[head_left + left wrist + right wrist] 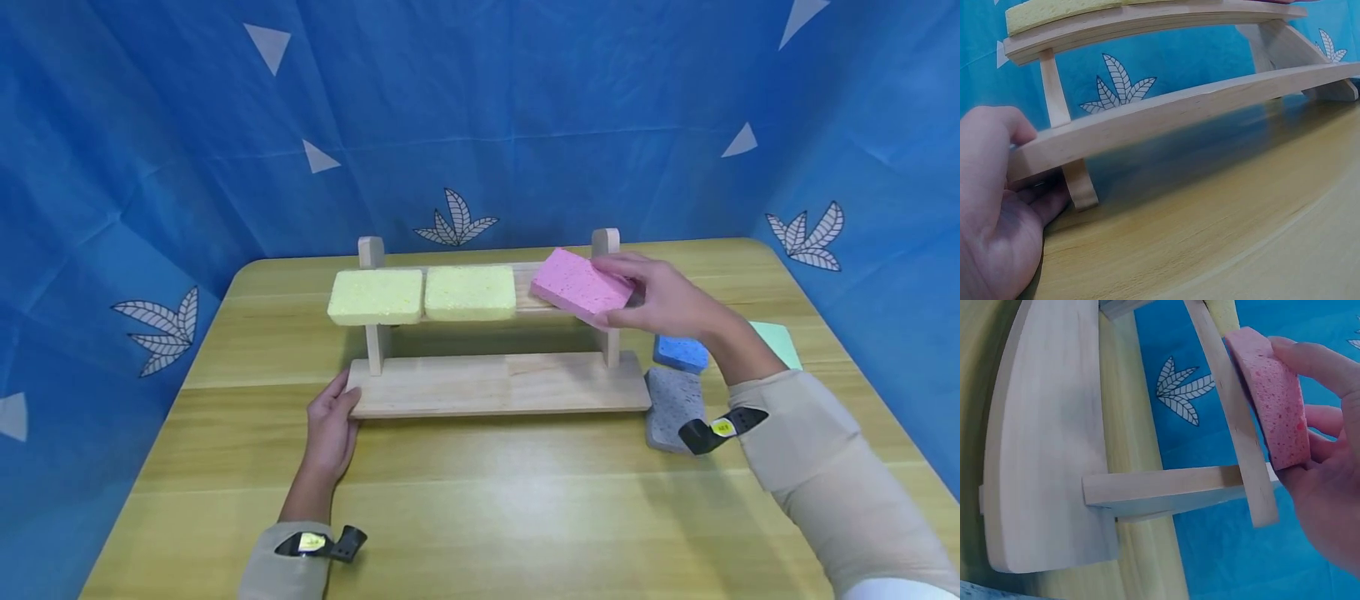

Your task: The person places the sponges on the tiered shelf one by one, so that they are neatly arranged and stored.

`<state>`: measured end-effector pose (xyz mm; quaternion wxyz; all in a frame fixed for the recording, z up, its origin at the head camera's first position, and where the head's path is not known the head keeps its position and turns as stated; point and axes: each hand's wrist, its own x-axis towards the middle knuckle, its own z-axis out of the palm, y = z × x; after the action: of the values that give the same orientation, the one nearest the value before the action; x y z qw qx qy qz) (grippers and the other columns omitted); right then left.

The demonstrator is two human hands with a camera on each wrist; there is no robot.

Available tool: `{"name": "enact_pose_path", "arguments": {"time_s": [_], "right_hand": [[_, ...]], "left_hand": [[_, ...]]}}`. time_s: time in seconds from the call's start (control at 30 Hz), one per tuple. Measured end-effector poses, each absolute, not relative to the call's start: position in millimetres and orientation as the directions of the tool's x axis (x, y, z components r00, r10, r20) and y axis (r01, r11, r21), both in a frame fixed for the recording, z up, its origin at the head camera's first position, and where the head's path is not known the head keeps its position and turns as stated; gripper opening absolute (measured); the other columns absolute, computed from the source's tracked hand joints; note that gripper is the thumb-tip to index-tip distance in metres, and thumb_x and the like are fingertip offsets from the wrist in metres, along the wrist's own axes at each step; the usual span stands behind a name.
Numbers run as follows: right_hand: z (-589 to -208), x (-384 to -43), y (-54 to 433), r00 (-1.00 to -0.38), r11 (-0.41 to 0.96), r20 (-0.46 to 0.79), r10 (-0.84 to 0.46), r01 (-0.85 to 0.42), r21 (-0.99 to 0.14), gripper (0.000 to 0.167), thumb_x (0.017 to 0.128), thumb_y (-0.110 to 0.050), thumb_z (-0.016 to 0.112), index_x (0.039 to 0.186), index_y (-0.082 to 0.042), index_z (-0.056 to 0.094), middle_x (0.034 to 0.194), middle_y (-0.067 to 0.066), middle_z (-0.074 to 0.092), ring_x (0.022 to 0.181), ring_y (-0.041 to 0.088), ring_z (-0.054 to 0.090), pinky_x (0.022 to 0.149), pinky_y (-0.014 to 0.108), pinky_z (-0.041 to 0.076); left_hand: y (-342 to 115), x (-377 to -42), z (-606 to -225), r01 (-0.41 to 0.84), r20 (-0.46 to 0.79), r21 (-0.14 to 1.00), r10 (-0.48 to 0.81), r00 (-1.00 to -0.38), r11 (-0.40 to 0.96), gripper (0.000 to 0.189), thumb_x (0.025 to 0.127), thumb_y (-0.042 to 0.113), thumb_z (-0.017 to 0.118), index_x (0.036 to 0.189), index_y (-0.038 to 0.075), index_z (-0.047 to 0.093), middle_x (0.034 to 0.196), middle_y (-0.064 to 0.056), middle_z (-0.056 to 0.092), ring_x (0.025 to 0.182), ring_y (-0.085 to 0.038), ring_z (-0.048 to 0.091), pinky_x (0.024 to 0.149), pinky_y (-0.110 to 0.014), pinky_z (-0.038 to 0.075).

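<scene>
The person's right hand [648, 296] is pinching a pink sponge [581, 282] by its right end, thumb on the near side and fingers on the far side; this is probably leaving the underside free to meet the upper shelf [527, 302]. The sponge is sitting askew at that shelf's right end; whether it is fully resting there cannot be told. The left hand [330, 425] is gripping the left end of the lower shelf [480, 385], thumb above and fingers beneath, presumably steadying the wooden rack. Two pale-yellow sponges [470, 292] are lying flat, side by side, on the upper shelf. A blue sponge [681, 352] and a gray sponge [675, 408] are lying on the tabletop [487, 508] near the rack's right end, seemingly within the right hand's easy reach.
</scene>
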<state>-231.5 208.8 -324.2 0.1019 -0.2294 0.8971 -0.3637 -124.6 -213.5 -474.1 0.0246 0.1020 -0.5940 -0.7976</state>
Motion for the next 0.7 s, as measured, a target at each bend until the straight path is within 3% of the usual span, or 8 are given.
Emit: {"name": "enact_pose_path", "arguments": {"time_s": [0.17,0.7], "right_hand": [[-321,-238,206,-0.819,0.633,-0.043,-0.572,-0.407,-0.659,0.073,0.079,-0.014,0.072,0.144,-0.008,0.039,0.145,0.012,0.038,0.108,0.026,0.047,0.084,0.038,0.048],[-316,-251,190,-0.716,0.592,-0.059,-0.696,-0.525,-0.612,0.076,0.077,-0.001,0.059,0.147,-0.002,0.029,0.151,0.018,0.027,0.129,0.034,0.033,0.103,0.055,0.035]], "left_hand": [[-213,-125,-473,-0.085,-0.137,0.954,-0.164,-0.977,-0.287,0.052,0.096,-0.001,0.037,0.145,-0.008,0.022,0.155,-0.017,0.019,0.142,-0.025,0.019,0.116,-0.034,0.022],[-213,-125,-474,-0.091,-0.14,0.956,-0.162,-0.977,-0.28,0.051,0.096,-0.001,0.036,0.145,-0.006,0.025,0.155,-0.015,0.021,0.142,-0.023,0.021,0.116,-0.034,0.023]]}}
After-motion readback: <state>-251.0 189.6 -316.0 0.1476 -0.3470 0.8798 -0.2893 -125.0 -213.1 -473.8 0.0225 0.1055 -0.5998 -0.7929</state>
